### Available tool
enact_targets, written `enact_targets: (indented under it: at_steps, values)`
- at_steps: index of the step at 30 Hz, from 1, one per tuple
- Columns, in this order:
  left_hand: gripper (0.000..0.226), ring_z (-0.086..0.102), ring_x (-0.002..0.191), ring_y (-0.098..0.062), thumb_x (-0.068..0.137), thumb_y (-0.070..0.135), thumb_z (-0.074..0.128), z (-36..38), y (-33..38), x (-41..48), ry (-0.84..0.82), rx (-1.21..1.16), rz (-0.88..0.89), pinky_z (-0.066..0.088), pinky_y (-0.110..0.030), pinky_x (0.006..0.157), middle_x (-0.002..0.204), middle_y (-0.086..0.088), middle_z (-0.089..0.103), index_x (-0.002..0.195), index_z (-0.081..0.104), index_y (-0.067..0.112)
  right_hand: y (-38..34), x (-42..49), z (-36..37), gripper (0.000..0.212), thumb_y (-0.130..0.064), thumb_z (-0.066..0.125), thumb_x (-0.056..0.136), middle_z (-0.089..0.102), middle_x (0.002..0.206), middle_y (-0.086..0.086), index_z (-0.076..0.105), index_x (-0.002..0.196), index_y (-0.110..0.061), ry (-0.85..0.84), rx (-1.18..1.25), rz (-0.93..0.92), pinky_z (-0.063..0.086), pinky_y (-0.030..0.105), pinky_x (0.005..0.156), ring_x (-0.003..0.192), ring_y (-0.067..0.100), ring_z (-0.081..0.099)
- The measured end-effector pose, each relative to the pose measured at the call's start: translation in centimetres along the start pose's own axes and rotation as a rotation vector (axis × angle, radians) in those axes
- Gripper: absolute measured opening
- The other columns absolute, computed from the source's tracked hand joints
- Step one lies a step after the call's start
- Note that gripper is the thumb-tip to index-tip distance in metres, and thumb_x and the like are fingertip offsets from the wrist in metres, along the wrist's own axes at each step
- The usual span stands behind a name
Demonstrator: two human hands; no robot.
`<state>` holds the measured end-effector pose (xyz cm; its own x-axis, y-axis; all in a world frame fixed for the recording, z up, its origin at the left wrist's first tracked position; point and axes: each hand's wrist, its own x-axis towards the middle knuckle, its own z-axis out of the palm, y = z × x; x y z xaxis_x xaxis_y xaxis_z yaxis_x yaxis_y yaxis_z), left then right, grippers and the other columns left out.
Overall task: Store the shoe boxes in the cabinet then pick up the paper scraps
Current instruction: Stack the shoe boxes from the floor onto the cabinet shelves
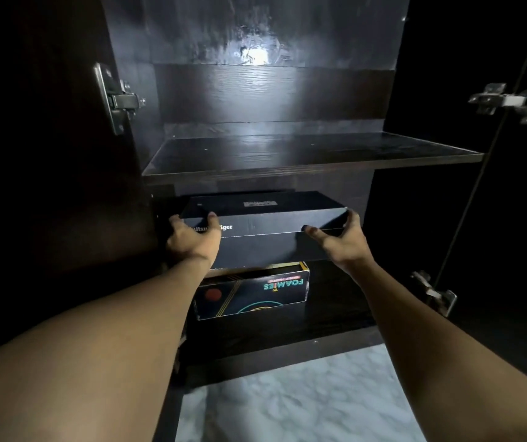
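Dark shoe box (pixel 265 226) gripped between left hand (pixel 192 240) and right hand (pixel 342 240).

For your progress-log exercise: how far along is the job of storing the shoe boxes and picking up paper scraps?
Done: a colourful printed cardboard box sits on the lower shelf of the dark wooden cabinet. In hand: the left hand and right hand grip the ends of a dark navy cardboard shoe box at the middle shelf. Left: seating it; no paper scraps are visible.
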<state>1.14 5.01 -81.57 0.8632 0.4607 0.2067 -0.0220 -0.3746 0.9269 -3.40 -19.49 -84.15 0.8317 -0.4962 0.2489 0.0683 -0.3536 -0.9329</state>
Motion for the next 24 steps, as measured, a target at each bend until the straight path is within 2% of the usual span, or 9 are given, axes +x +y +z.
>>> enact_targets:
  at_steps: [4, 6, 9, 12, 15, 20, 24]
  values:
    - [0.066, 0.049, 0.124, -0.042, 0.093, 0.038, 0.059, 1.2, -1.3, 2.2, -0.015, 0.011, -0.022, 0.042, -0.042, 0.101, 0.138, -0.022, 0.049, 0.146, 0.032, 0.01, 0.8, 1.3, 2.5, 0.079, -0.027, 0.079, 0.082, 0.055, 0.121, -0.001, 0.032, 0.144, -0.015, -0.011, 0.033, 0.025, 0.044, 0.039, 0.108, 0.121, 0.02, 0.052]
    - [0.07, 0.042, 0.131, -0.04, 0.095, 0.032, 0.056, 1.9, -2.0, 2.7, -0.062, 0.054, 0.034, 0.037, -0.04, 0.107, 0.148, -0.02, 0.033, 0.153, 0.022, 0.01, 1.0, 1.8, 3.5, 0.076, -0.026, 0.077, 0.084, 0.053, 0.127, 0.004, 0.033, 0.145, -0.015, 0.02, 0.044, 0.029, 0.04, 0.039, 0.111, 0.124, 0.02, 0.051]
    - [0.073, 0.028, 0.143, -0.034, 0.098, 0.03, 0.051, 2.6, -2.9, 3.1, -0.169, 0.132, 0.106, 0.027, -0.032, 0.115, 0.16, -0.015, 0.004, 0.156, 0.009, 0.016, 1.2, 2.3, 5.0, 0.084, -0.035, 0.075, 0.086, 0.035, 0.137, 0.012, 0.028, 0.152, -0.017, 0.069, -0.024, 0.05, 0.031, 0.037, 0.115, 0.125, 0.026, 0.045]
    - [0.077, 0.011, 0.15, -0.031, 0.099, 0.029, 0.048, 3.1, -3.3, 3.5, -0.272, 0.218, 0.137, 0.023, -0.034, 0.118, 0.16, -0.01, -0.025, 0.156, -0.004, 0.025, 1.3, 2.8, 5.8, 0.089, -0.037, 0.074, 0.086, 0.029, 0.139, 0.014, 0.022, 0.156, -0.019, 0.107, -0.053, 0.043, 0.03, 0.037, 0.115, 0.129, 0.034, 0.043]
    - [0.077, -0.008, 0.15, -0.033, 0.099, 0.027, 0.044, 3.6, -3.4, 3.1, -0.278, 0.346, 0.172, 0.018, -0.042, 0.12, 0.151, -0.004, -0.043, 0.154, -0.01, 0.03, 2.0, 2.8, 6.1, 0.092, -0.038, 0.073, 0.086, 0.03, 0.142, 0.012, 0.017, 0.156, -0.021, 0.092, -0.091, -0.008, 0.035, 0.041, 0.111, 0.129, 0.032, 0.045]
    - [0.083, -0.022, 0.147, -0.036, 0.096, 0.033, 0.042, 4.6, -4.4, 1.9, -0.21, 0.576, 0.259, 0.009, -0.046, 0.121, 0.152, -0.006, -0.043, 0.152, -0.019, 0.029, 3.3, 2.0, 7.3, 0.098, -0.038, 0.075, 0.083, 0.017, 0.152, 0.008, 0.01, 0.156, -0.027, 0.086, -0.176, -0.06, 0.038, 0.045, 0.113, 0.137, 0.031, 0.036]
    - [0.087, -0.026, 0.146, -0.031, 0.095, 0.037, 0.044, 5.3, -3.9, 3.1, -0.228, 0.673, 0.259, 0.007, -0.048, 0.12, 0.155, -0.008, -0.038, 0.153, -0.019, 0.025, 3.3, 2.8, 8.1, 0.101, -0.035, 0.076, 0.083, 0.017, 0.153, 0.006, 0.006, 0.156, -0.029, -0.034, -0.16, -0.065, 0.037, 0.047, 0.113, 0.14, 0.03, 0.032]
